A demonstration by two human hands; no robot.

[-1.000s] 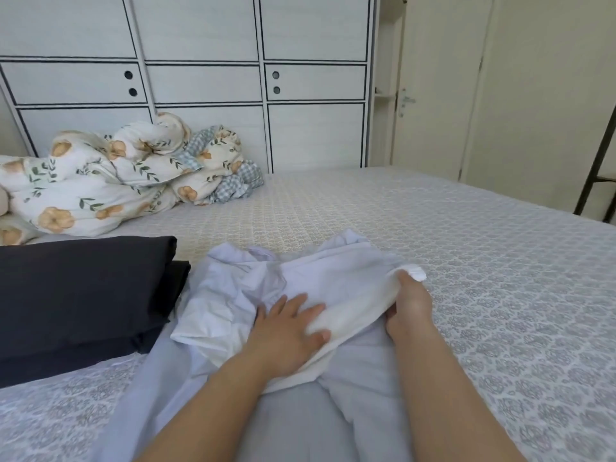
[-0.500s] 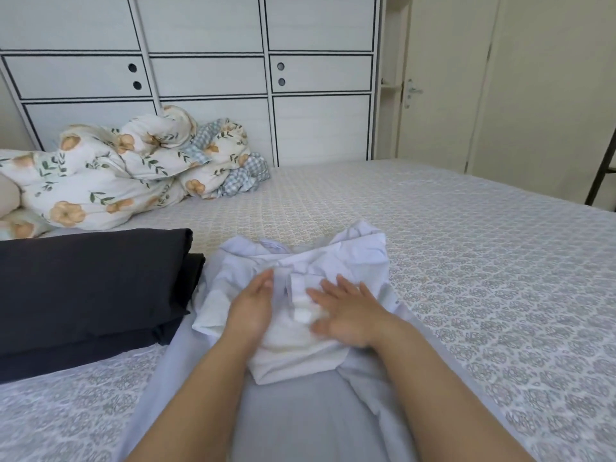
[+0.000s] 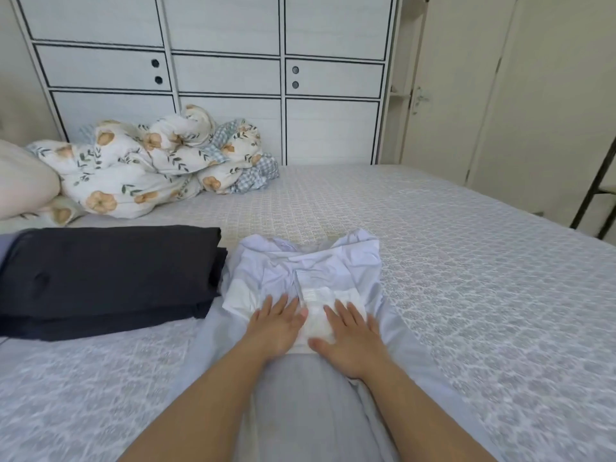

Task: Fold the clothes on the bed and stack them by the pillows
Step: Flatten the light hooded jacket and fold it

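A pale lilac garment (image 3: 310, 265) lies on the bed in front of me, its white inner lining turned up at the near part. My left hand (image 3: 275, 325) lies flat on the lining, fingers straight. My right hand (image 3: 350, 331) presses flat beside it, a small gap between the two. Folded dark clothes (image 3: 103, 278) form a stack just left of the garment. A cream pillow (image 3: 23, 185) shows at the far left edge.
A crumpled floral quilt (image 3: 146, 168) is heaped at the back left against white cabinet doors (image 3: 230, 78). The patterned grey bedspread (image 3: 466, 261) stretches to the right. A door (image 3: 446, 85) and a dark metal frame (image 3: 596, 191) stand at the right.
My right hand let go of the lining's edge after laying it over, and both hands slid toward me and now press flat on it. The view tilted down.
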